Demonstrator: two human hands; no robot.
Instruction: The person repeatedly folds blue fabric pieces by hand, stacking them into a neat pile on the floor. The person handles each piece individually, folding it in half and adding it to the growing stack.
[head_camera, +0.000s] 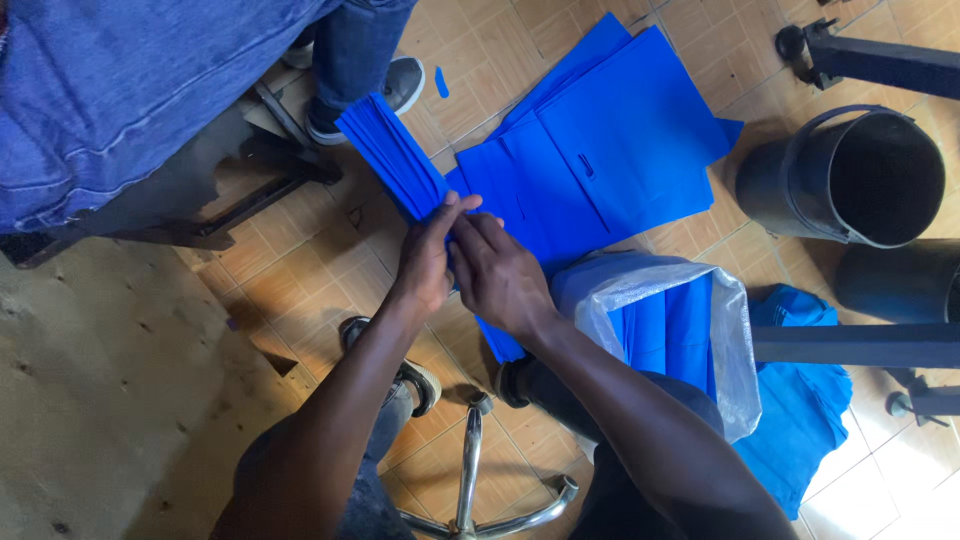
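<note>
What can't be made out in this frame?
- Head view: the left hand and right hand cover the end of the blue fabric stack they pinch.
- The clear plastic bag hides how far down its blue pieces go.
- The black bucket interior is too dark.

A single head-worn camera looks almost straight down, close over the person's own forearms and fingers (455, 215). Below the fingers lies the tiled floor (300, 280); toward the picture's left of them shows a rough desk (90, 400). No second view overlaps it.
</note>
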